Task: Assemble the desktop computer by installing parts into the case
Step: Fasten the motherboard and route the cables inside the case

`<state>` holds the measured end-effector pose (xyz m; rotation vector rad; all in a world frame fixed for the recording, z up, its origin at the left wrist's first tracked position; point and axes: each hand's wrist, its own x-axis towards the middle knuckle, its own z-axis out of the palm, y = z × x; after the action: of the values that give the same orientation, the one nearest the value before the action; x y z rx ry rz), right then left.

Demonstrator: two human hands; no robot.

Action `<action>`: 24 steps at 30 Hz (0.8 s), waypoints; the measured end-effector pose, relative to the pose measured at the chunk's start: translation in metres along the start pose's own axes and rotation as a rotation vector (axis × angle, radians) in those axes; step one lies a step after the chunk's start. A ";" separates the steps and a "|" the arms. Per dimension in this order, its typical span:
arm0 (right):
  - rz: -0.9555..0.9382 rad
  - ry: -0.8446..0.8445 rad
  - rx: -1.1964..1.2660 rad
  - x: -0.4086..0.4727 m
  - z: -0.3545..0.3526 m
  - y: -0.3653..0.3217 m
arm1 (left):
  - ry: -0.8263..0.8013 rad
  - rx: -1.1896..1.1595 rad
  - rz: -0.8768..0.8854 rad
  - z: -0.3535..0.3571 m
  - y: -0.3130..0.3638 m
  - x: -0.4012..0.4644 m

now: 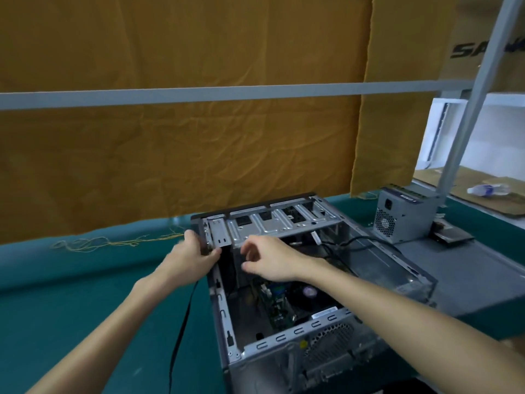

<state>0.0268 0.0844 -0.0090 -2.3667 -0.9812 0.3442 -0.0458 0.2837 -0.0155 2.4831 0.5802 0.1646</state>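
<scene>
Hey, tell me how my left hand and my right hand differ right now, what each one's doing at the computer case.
The left hand grips the far left corner of the computer case from outside; the right hand hovers over the open interior by the drive cage, gripping nothing visible. The left hand's fingers wrap the frame edge; the right hand's fingers are loosely curled, thumb apart. A black cable runs beneath the left forearm, none beneath the right. Both hands are bare and at the case's far end.

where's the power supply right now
In the head view the power supply stands outside the case, at the far right of the green table, beside the grey side panel and at the foot of the grey post.
</scene>
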 end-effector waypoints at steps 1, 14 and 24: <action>0.005 -0.006 0.055 0.008 0.008 -0.007 | -0.088 -0.070 -0.069 -0.001 0.000 -0.005; 0.019 0.330 0.411 0.040 0.007 -0.017 | -0.266 -0.568 0.137 -0.052 0.022 -0.005; 0.109 0.407 0.843 0.007 -0.038 0.027 | -0.550 -0.178 0.239 -0.073 0.059 0.030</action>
<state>0.0632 0.0590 0.0066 -1.6185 -0.3904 0.2354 -0.0145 0.2905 0.0775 2.2737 0.0356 -0.3525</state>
